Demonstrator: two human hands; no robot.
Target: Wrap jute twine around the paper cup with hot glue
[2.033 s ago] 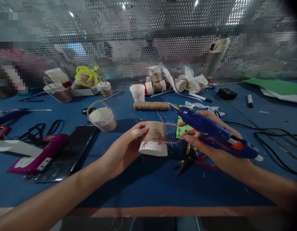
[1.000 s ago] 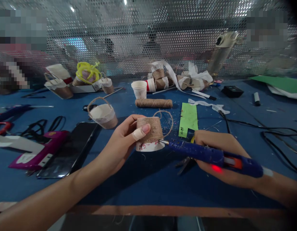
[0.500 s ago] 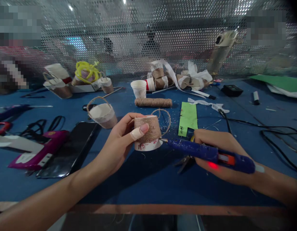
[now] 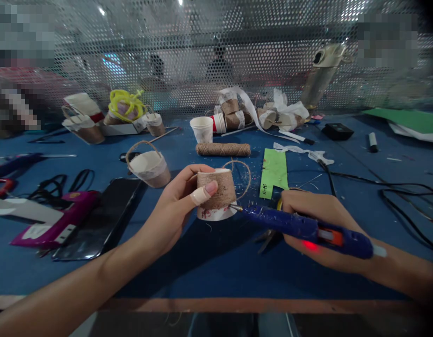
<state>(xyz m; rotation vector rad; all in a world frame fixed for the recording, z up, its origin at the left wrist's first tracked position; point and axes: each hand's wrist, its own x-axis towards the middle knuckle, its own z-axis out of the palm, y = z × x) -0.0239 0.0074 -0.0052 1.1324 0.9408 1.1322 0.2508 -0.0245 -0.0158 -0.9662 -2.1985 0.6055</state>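
In my left hand (image 4: pixel 181 199) is a paper cup (image 4: pixel 219 192) wrapped in brown twine, with a bare white, pink-patterned band along its lower edge. A bandage covers the left thumb, which presses on the twine. From the cup's right side a loop of twine (image 4: pixel 249 175) curves out. My right hand (image 4: pixel 318 210) grips a blue glue gun (image 4: pixel 283 222) with a red light glowing at its underside. The metal nozzle meets the cup at the lower edge of the twine, on the right. Partly hidden below the gun lie pliers or scissors (image 4: pixel 267 239).
Behind the cup lies a twine roll (image 4: pixel 223 150); a green paper strip (image 4: pixel 273 173) is right of it. A small twine-handled basket (image 4: pixel 149 166), a phone (image 4: pixel 100 220) and a purple device (image 4: pixel 58 222) sit left. Black cables (image 4: pixel 388 182) run right. A perforated metal screen (image 4: pixel 188 51) stands behind.
The glue gun's nozzle has shifted slightly left and down along the twine's lower edge. The cup has moved a touch right in my left hand.
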